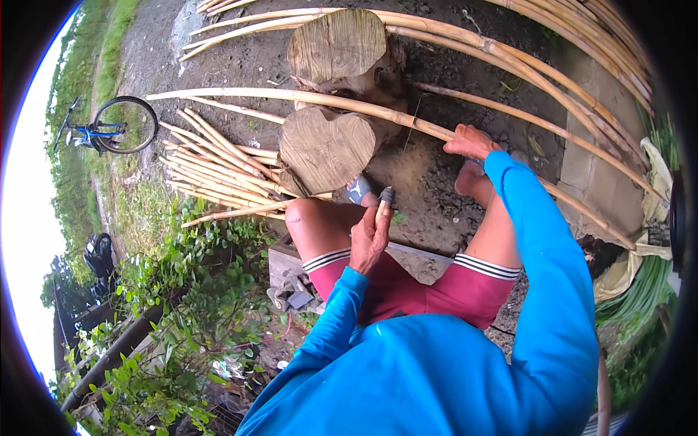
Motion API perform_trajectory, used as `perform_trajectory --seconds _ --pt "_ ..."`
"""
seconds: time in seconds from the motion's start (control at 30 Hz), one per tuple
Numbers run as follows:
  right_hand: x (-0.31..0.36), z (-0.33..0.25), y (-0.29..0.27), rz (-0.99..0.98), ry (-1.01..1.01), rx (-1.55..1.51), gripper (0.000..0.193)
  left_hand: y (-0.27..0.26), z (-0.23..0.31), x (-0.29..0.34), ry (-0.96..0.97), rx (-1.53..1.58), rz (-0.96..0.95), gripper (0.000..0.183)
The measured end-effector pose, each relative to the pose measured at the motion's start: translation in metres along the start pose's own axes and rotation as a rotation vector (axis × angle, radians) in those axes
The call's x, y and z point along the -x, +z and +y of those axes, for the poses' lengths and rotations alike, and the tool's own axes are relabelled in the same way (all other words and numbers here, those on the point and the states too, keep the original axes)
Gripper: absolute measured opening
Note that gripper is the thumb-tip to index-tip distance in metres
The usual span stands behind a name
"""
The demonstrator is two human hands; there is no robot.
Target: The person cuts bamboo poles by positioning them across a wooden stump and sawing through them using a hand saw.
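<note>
My right hand (471, 142) is closed around a long, pale cane pole (342, 104). The pole stretches left across the front of a wooden stump (331, 149), and beyond my hand it carries on down to the right. A thin, dark, upright line crosses the pole just left of that hand; what it is I cannot make out. Over my left thigh, my left hand (369, 238) has its fingers bent in. A small dark-tipped piece (387, 195) shows at its top, and whether it is held or wrapped on a finger is unclear.
Another cut stump (338, 45) stands farther off. Several poles (225, 171) are piled at the left, and more poles (582, 43) lie at the far right. A blue bicycle (109, 134) is at the far left. Leafy plants (174, 291) grow near my left side.
</note>
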State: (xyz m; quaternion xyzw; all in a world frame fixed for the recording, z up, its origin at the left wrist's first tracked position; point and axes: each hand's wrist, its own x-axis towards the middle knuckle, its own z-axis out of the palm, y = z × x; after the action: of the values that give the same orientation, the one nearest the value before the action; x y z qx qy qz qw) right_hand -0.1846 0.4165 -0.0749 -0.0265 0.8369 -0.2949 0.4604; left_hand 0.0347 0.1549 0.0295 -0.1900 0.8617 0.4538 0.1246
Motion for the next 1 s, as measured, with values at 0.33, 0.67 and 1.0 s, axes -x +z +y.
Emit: perform_trajectory --seconds 0.33,0.67,1.0 --pt "-0.004 -0.004 0.020 0.335 0.052 0.257 0.051 0.018 0.009 -0.053 -0.043 -0.170 -0.064 0.048" --pt "0.001 -0.014 0.006 0.295 0.124 0.209 0.046 0.001 0.013 -0.015 -0.212 -0.147 -0.100 0.040" --pt "0.030 -0.019 -0.032 0.238 0.088 0.322 0.045 -0.008 0.029 0.007 0.004 0.026 -0.058 0.024"
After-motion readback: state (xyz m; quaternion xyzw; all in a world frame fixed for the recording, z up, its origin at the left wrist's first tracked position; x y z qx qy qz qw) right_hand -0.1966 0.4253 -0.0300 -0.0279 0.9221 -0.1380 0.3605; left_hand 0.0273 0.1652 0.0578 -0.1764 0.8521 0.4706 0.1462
